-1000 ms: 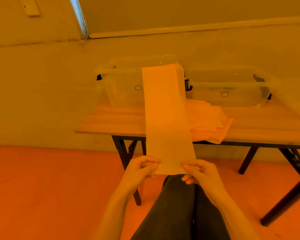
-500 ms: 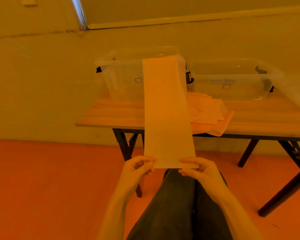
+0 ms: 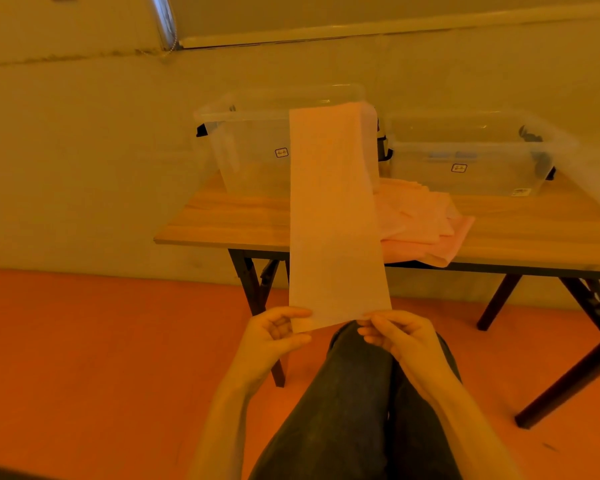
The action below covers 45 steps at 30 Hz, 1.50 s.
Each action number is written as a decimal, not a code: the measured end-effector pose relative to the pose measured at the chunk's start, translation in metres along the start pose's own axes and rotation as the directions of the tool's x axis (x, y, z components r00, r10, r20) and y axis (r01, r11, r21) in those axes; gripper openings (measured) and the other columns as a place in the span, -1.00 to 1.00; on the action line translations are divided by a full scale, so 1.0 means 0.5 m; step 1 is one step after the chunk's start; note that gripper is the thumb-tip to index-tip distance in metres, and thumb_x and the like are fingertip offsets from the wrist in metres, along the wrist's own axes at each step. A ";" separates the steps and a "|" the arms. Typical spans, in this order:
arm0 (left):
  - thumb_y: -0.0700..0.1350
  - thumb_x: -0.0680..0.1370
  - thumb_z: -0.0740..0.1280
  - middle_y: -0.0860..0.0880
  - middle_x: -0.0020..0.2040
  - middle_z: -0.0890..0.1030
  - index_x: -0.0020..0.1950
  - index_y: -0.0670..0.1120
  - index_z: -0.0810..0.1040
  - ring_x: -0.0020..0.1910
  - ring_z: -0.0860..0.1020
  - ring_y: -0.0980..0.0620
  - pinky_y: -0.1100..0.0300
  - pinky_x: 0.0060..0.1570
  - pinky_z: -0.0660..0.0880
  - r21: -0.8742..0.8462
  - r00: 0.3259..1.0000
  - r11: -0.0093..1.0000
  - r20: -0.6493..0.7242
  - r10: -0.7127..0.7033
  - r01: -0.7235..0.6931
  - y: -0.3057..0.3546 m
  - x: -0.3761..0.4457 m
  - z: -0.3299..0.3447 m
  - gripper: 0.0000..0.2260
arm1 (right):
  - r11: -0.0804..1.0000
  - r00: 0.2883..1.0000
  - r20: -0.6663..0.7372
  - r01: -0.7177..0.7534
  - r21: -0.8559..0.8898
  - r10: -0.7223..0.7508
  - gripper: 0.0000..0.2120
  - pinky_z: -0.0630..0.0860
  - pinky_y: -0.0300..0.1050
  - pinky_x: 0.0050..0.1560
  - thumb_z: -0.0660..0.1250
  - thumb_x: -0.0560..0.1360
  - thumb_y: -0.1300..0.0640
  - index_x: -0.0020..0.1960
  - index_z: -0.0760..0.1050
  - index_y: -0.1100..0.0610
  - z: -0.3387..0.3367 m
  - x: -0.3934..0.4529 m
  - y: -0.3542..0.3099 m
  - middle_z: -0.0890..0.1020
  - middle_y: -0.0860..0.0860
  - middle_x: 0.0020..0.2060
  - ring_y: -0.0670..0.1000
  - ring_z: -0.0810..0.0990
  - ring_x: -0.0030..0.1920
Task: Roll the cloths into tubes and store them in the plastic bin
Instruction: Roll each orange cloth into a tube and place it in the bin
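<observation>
Two clear plastic bins sit on a big wooden counter (image 3: 229, 216) with dark legs, over an orange floor (image 3: 84, 358). The tall plastic bin (image 3: 253, 147) is on the left side of the counter. The low bin (image 3: 471, 157) is just beside it on the right. Both have a small sticker on the front. A pile of pink cloths (image 3: 420, 230) lies on the counter in front of the bins, near its front edge. One long pink cloth (image 3: 333, 216) stretches flat from the tall bin's rim down to the person's knees (image 3: 357, 375). The left hand (image 3: 274, 337) pinches its near left corner with curled fingers. The right hand (image 3: 399, 336) pinches the near right corner the same way.
</observation>
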<state>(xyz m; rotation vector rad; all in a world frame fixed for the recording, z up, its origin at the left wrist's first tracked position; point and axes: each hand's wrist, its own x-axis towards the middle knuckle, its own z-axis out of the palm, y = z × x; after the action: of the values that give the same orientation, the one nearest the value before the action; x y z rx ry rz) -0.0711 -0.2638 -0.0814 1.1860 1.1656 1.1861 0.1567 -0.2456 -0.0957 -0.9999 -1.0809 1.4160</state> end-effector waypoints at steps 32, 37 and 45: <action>-0.20 0.44 0.40 -0.06 -0.14 0.69 -0.10 -0.11 0.67 -0.12 0.63 0.01 0.18 -0.07 0.56 0.040 0.980 0.999 -0.197 0.034 -0.027 -0.022 0.000 -0.006 -0.92 | 1.000 0.990 -0.140 -0.030 0.005 0.030 -0.89 0.61 -0.23 -0.19 0.39 0.39 0.30 -0.09 0.62 0.22 0.023 0.001 0.017 0.70 0.13 -0.22 0.06 0.69 -0.15; -0.23 0.43 0.41 -0.11 -0.18 0.68 -0.08 -0.17 0.65 -0.15 0.65 -0.03 0.15 -0.09 0.58 0.002 0.971 1.000 -0.239 0.018 -0.018 -0.028 -0.001 0.001 -0.91 | 1.000 0.986 -0.168 -0.015 0.013 0.017 -0.84 0.62 -0.22 -0.20 0.40 0.41 0.31 -0.02 0.60 0.20 0.027 0.000 0.012 0.70 0.13 -0.21 0.06 0.69 -0.17; -0.26 0.48 0.37 -0.08 -0.17 0.67 -0.04 -0.17 0.52 -0.16 0.64 -0.06 0.15 -0.13 0.59 -0.006 0.973 1.000 -0.228 0.026 -0.028 -0.031 -0.001 -0.002 -0.91 | 0.997 0.994 -0.104 0.028 -0.077 -0.036 -0.87 0.61 -0.20 -0.28 0.38 0.44 0.32 -0.04 0.49 0.28 0.019 -0.001 0.007 0.68 0.17 -0.25 0.10 0.68 -0.24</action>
<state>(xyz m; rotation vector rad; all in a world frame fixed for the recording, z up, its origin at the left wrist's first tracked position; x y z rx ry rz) -0.0718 -0.2644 -0.0968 1.0825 1.3159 1.3745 0.1468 -0.2474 -0.0966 -1.0943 -1.0746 1.2902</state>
